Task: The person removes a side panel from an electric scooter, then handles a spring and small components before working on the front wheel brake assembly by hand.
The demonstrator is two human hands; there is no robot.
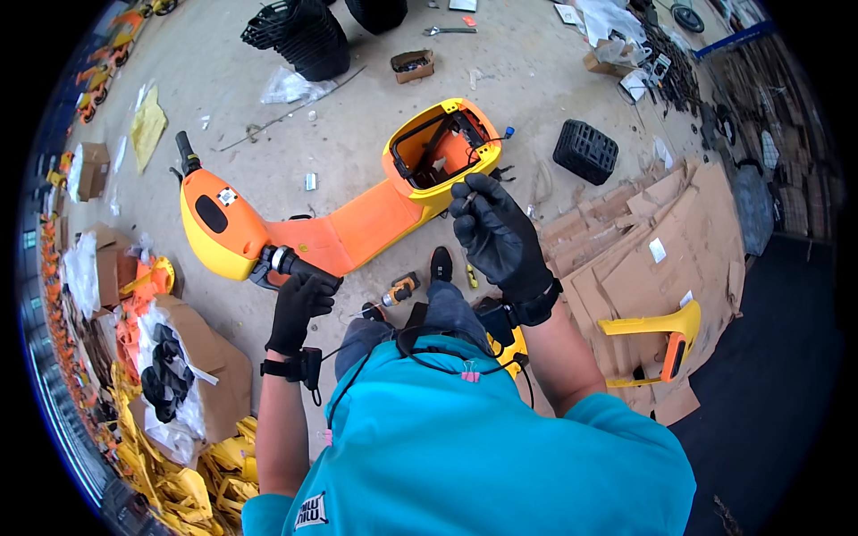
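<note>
An orange and yellow scooter lies before me, its front end to the left and its open seat compartment to the right. My left hand, in a black glove, is closed round the end of the near handlebar grip. Raised beside the compartment's near edge is my right hand, also gloved in black, palm up with curled fingers. Its thumb and fingertips pinch a small dark thing too small to name. Inside the compartment, a black frame and some wiring show.
A power drill lies on the floor by my feet. Flattened cardboard with a yellow panel spreads to the right. A black crate, a small parts box and black baskets stand beyond. Boxes crowd the left.
</note>
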